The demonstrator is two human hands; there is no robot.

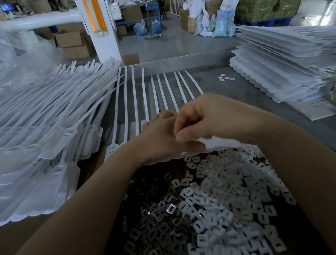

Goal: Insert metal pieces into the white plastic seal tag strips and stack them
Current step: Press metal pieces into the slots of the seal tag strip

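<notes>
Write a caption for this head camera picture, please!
Two hands work on white seal strips above piles of metal pieces.

Strip sheet (159, 99) lies between left stack (37, 129) and right stack (294, 64), behind the loose pieces (204, 213).

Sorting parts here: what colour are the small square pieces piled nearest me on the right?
White, beside darker metal pieces; head view.

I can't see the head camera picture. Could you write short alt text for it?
A person's two hands, left hand and right hand, work together over a row of white plastic seal tag strips on a grey table. Below lie heaps of small metal pieces and white plastic squares; stacked strips sit left.
</notes>
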